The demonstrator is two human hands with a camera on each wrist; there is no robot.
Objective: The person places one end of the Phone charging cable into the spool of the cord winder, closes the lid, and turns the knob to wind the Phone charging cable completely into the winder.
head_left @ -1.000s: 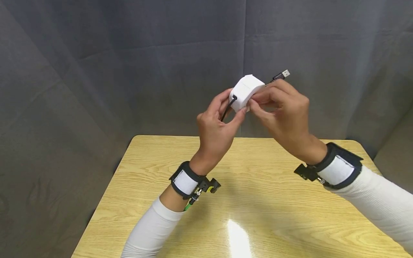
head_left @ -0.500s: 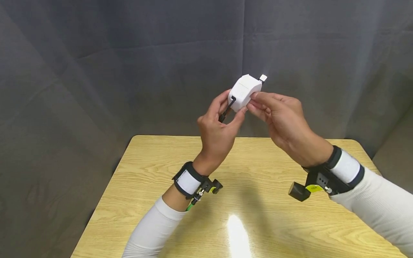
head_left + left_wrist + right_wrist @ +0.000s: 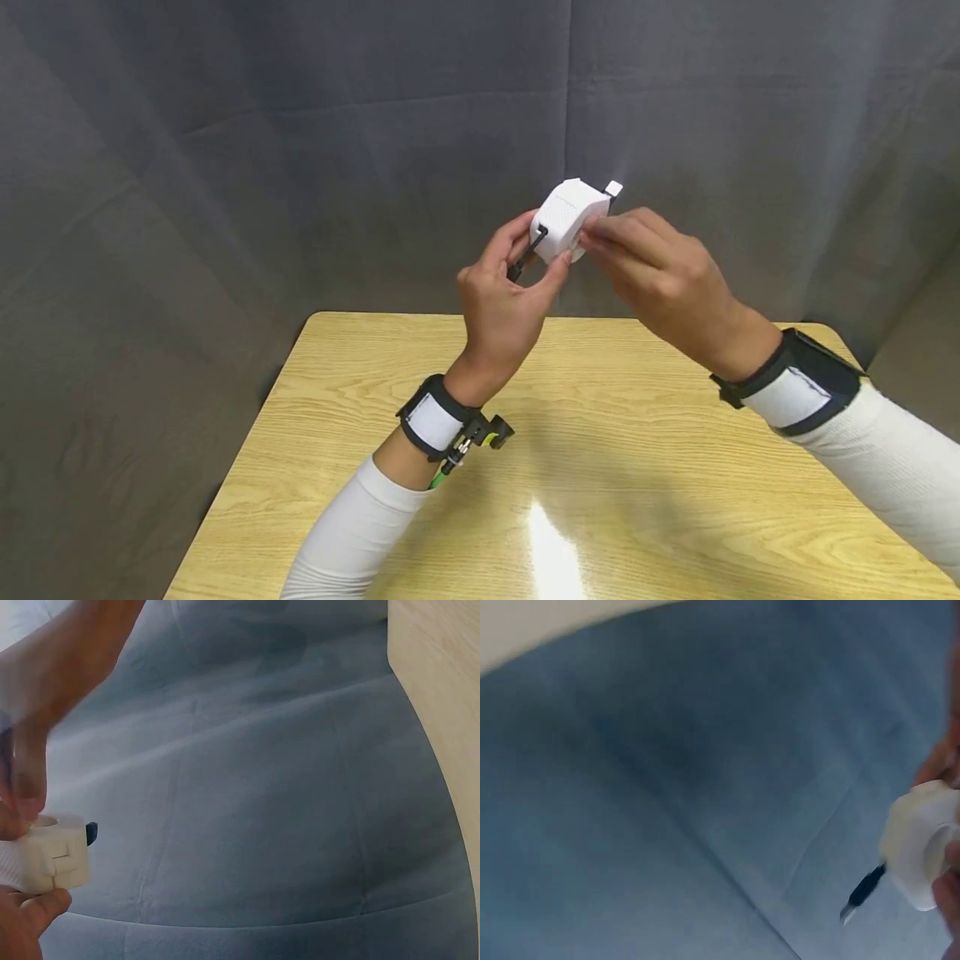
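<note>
A small white reel-shaped device [image 3: 567,217] is held up in the air above the far edge of the table, between both hands. My left hand [image 3: 504,293] grips its left side with thumb and fingers; a short black cable end [image 3: 522,257] sticks out there. My right hand [image 3: 651,268] pinches its right side with the fingertips. A white plug tip [image 3: 613,188] shows at the device's top right. The left wrist view shows the white device [image 3: 46,853] at the left edge, and the right wrist view shows the device [image 3: 921,844] with a black cable end [image 3: 861,892] hanging below it.
A light wooden table [image 3: 600,467] lies under my arms with a glare spot near its front. Grey cloth [image 3: 300,150] hangs behind and around it. Both wrists wear black-and-white straps with small cameras.
The long black cable with its USB plug that stuck out to the right has drawn in; only a white plug tip shows now. My right hand rolled over the device's side.
</note>
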